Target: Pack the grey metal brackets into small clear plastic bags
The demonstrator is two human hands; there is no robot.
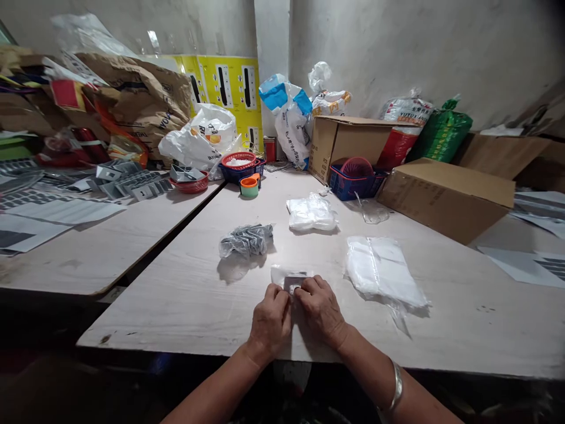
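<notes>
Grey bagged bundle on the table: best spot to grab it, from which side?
Probably across the middle of the bundle, from above, with the left hand, which is nearer. It lies longer left to right and rises off the table, so its shorter front-to-back width should suit the grip. The clear wrap looks loose; press through it to the parts.

One head-worn camera looks from above the bare forearms (220, 383), forward and down across a pale, wood-grained tabletop (185, 294). The bare left hand (270, 319) and bare right hand (319, 305) are near, low in the middle; the flat, mottled grey wall (375, 41) stands farther off, across the top of this wide view.
</notes>
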